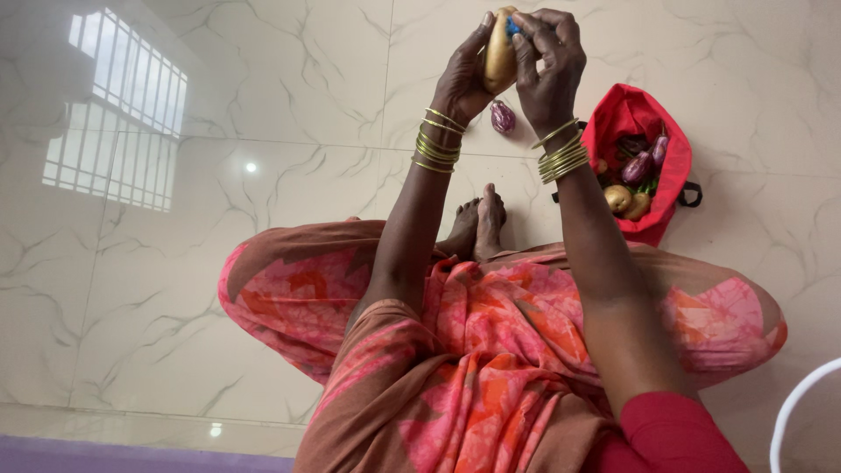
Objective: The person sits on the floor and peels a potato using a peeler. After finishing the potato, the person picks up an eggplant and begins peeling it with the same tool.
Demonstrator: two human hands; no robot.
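A smooth, yellowish potato (500,54) is being held up above the floor, upright between both hands. The left hand (464,77) is cupping its side; the right hand (547,63) is pinching a small blue tool (513,26) against its top. Below, one purple eggplant (503,116) is lying on the glossy white marble floor (263,201), just beside a red bag (638,131) of vegetables. Window light is reflecting near the floor's left edge.

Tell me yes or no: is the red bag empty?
No. The red bag lies open on the floor with purple eggplants and potatoes showing inside it.
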